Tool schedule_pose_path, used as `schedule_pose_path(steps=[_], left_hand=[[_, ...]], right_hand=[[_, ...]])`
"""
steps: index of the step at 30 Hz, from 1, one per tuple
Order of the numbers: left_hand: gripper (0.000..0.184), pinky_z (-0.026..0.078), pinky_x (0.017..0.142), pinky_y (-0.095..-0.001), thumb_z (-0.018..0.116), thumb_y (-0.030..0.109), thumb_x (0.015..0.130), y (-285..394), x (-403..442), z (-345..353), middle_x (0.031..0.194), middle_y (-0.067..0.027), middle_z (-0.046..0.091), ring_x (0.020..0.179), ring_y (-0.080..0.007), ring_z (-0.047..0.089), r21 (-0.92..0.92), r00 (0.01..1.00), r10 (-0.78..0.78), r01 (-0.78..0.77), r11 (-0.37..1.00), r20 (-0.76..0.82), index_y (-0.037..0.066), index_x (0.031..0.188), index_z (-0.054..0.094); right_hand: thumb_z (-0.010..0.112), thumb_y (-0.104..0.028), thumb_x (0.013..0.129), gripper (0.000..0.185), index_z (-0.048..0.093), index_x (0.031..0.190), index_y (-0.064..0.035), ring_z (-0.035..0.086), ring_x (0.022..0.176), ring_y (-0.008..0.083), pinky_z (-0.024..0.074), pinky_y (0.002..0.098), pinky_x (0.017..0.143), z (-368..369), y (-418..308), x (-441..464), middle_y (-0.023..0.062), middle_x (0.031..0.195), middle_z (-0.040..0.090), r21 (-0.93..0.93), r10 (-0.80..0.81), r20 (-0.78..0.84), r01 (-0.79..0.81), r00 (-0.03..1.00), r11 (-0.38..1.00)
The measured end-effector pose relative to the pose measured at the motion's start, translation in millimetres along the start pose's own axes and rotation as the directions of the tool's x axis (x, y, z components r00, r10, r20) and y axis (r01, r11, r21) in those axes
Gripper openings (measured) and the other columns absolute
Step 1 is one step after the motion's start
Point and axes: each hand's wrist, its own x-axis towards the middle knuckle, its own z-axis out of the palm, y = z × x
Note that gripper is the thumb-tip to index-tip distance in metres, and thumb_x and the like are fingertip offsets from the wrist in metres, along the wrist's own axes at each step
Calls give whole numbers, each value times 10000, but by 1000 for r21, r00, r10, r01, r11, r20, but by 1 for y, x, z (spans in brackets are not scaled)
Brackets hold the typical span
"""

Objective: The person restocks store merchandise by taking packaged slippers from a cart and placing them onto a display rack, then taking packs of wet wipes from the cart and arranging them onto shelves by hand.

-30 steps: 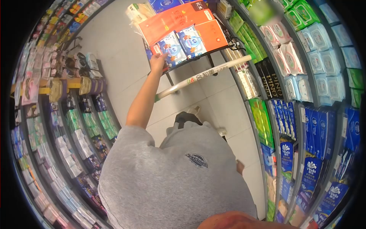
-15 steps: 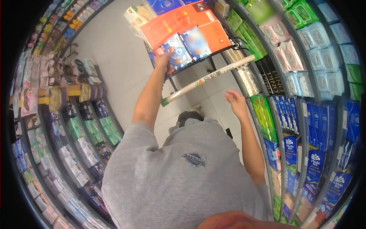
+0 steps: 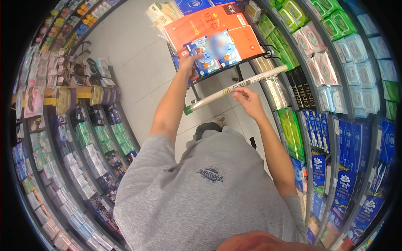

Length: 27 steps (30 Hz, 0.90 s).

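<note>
My left hand (image 3: 187,65) is at the left edge of a blue-and-white printed pack (image 3: 206,60) lying at the near end of a shopping cart. Its thumb lies over the pack's top and its other fingers are partly hidden. A similar blue-and-white pack (image 3: 230,57) sits beside it to the right. Both rest against large orange packs (image 3: 201,26). My right hand (image 3: 248,100) holds nothing, its fingers loosely bent and apart. Its fingertips are close to the cart's pale handlebar (image 3: 213,97); whether they touch it I cannot tell.
A cream-coloured pack (image 3: 164,16) and a blue pack (image 3: 193,5) lie farther back in the cart. Shelves of wipes (image 3: 356,75) and blue Vinda packs (image 3: 345,184) stand close on my right. Hanging goods (image 3: 66,99) line the left shelves. Tiled floor (image 3: 138,62) shows left of the cart.
My right hand has moved up and left to the handlebar. My left hand stays at the blue-and-white pack. The whole view has shifted slightly, and the packs keep their places in the cart.
</note>
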Motion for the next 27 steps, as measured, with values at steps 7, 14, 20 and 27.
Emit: schedule_pose_path(steps=[7, 14, 20, 27], left_hand=[[330, 522, 884, -348, 655, 21, 816, 32, -63, 1, 1077, -80, 656, 1000, -209, 644, -515, 980, 176, -105, 850, 90, 36, 1128, 548], [427, 475, 962, -437, 633, 36, 840, 54, -120, 62, 1187, -113, 600, 1105, -242, 590, -584, 847, 292, 26, 811, 444, 18, 1240, 485], [394, 517, 906, -433, 565, 189, 927, 66, -156, 115, 1207, -136, 587, 1073, -249, 611, -460, 768, 259, 52, 886, 585, 8, 1260, 458], [340, 573, 781, -392, 574, 158, 905, 85, -169, 162, 1081, -161, 650, 932, -241, 667, -297, 572, 263, -34, 954, 777, -36, 1182, 532]], right_hand=[[632, -139, 896, 239, 620, 1076, 17, 622, 778, 105, 491, 232, 705, 6, -22, 3, 64, 891, 658, 136, -53, -44, 58, 998, 989], [643, -191, 901, 412, 502, 1226, 19, 634, 900, 129, 502, 248, 771, 14, -75, -2, 76, 1056, 646, 309, -34, -245, 111, 969, 945], [680, -223, 876, 409, 520, 1164, 19, 643, 925, 154, 546, 318, 760, -23, -106, -27, 109, 1057, 642, 504, 1, -459, 259, 889, 824], [607, -199, 918, 386, 507, 1207, 37, 622, 980, 163, 503, 308, 850, -79, -102, -71, 118, 1121, 622, 559, -58, -581, 450, 812, 696]])
